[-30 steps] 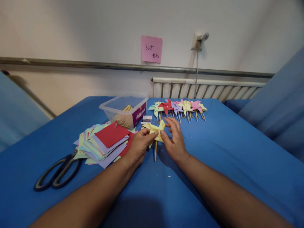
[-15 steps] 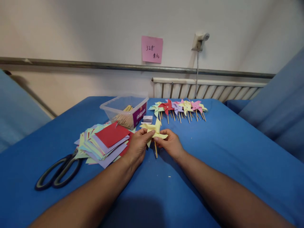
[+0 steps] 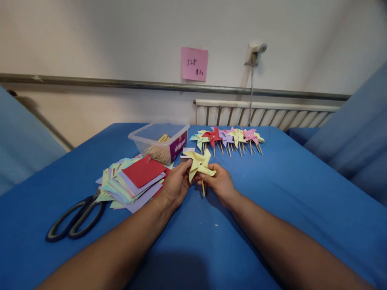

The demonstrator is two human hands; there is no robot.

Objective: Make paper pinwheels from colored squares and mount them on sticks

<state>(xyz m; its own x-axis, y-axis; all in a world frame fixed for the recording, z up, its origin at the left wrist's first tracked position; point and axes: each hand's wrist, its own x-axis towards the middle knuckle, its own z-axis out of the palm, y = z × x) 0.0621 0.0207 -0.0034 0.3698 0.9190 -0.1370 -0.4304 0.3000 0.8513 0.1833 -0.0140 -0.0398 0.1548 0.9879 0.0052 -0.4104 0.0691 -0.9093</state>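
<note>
A yellow paper pinwheel [image 3: 200, 164] with a silver pin at its centre and a thin wooden stick is held up between my two hands over the blue table. My left hand [image 3: 177, 181] grips it at the left, thumb on a left blade and the other fingers behind the paper. From the right, my right hand [image 3: 220, 182] pinches it low, near the lower right blade and the top of the stick. The fingertips behind the paper are partly hidden. Just behind the pinwheel, a small box [image 3: 188, 150] is partly covered by it.
A clear plastic tub [image 3: 142, 139] of wooden sticks stands behind my left hand. Coloured paper squares [image 3: 142, 171] lie piled at the left, with black-handled scissors [image 3: 77, 217] beside them. Several finished pinwheels [image 3: 226, 138] lie in a row at the table's back. Small scraps dot the blue cloth [image 3: 272, 189].
My left thumb has moved off the pinwheel's centre to its left blade, uncovering the silver pin. The pinwheel has turned to face me more, and its stick has shifted slightly right.
</note>
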